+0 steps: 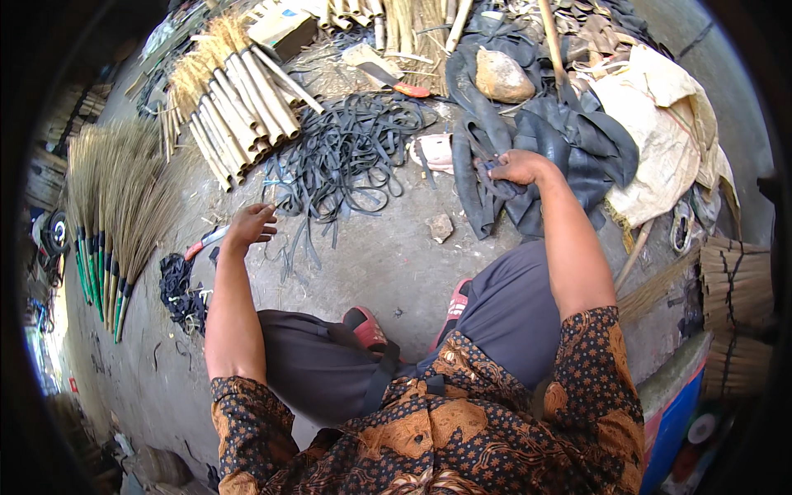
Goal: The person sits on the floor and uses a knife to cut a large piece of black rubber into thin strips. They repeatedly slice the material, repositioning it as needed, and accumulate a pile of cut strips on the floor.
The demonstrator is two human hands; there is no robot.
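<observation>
My right hand (525, 167) is closed on a dark rubber piece (497, 186) at the edge of a heap of black rubber sheets (569, 136). My left hand (250, 224) hovers above the floor with its fingers loosely apart and nothing visible in them. Just beyond it spreads a tangle of black rubber strips (351, 153). Below the left hand lies a knife with a red handle (195, 250), partly hidden by my forearm, beside a small dark bundle of strips (177, 285). A pink and white object (435, 153) rests left of the rubber sheets.
Bamboo handles with straw ends (239, 107) are stacked at the far left, near grass brooms (115, 198) with green handles. A large stone (503, 76) sits on the rubber, and a small stone (440, 227) before me. A red-handled blade (404, 87) lies farther off; a pale sack (660, 115) is at right.
</observation>
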